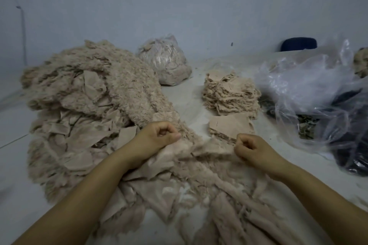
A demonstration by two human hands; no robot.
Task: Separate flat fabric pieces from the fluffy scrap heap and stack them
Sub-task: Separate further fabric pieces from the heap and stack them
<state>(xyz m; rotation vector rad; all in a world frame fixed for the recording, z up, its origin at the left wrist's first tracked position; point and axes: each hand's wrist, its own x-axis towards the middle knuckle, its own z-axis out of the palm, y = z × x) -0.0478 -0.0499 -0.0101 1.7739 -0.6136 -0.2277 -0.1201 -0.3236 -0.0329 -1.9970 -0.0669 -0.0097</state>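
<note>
The fabric piece (211, 150) in hand lies at the near edge of the fluffy scrap heap (95, 93), stretched crosswise between the two hands, its long axis running left to right. The left hand (159, 137) pinches its left end, fingers curled tight with the thumb pressed against the cloth. The right hand (249, 148) pinches the right end in like fashion. The low stack (231, 127) of flat pieces sits just beyond the right hand, so that hand is judged the nearer for placing. A taller stack (231, 93) stands behind the low stack. A filled clear bag (165, 59) lies beyond the heap; loose plastic sheeting (310, 85) lies right of the stacks. No brand, label or writing is legible.
</note>
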